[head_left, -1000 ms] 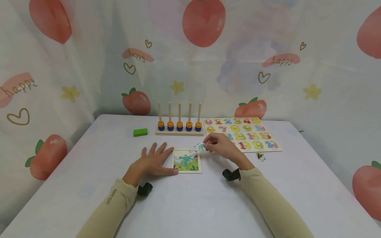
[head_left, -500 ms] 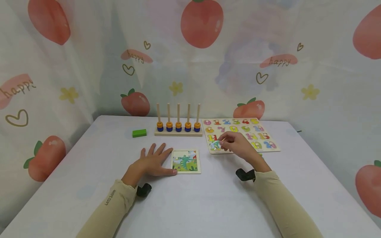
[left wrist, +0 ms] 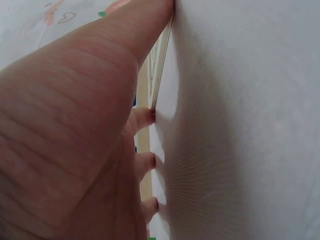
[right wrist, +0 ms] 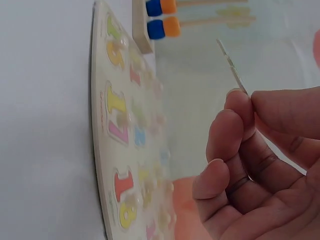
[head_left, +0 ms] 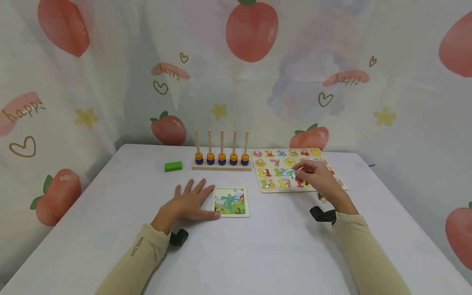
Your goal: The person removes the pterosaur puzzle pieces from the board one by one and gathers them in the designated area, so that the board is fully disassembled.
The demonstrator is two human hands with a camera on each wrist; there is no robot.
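A small dinosaur jigsaw puzzle in a pale frame [head_left: 248,205] lies flat on the table. My left hand [head_left: 189,205] is spread beside it, thumb at its lower-left corner and index fingertip at its upper-left corner. In the left wrist view the fingertips [left wrist: 148,161] rest down on the tabletop. My right hand [head_left: 318,178] pinches a thin puzzle piece [head_left: 289,174] with teal dinosaur print between thumb and index finger. The right wrist view shows this piece edge-on, held up off the number board [right wrist: 96,100], with the other fingers curled below.
Behind the frame stands a wooden peg stand [head_left: 221,167] with orange and blue beads. A green block [head_left: 173,166] lies left of it. The number board with knobbed numerals lies under my right hand. Another puzzle piece [head_left: 321,198] sits near its front edge, partly covered by my wrist.
My right hand has moved right, carrying the puzzle piece from the frame's upper-right corner to over the number board. My left hand has stayed in place.
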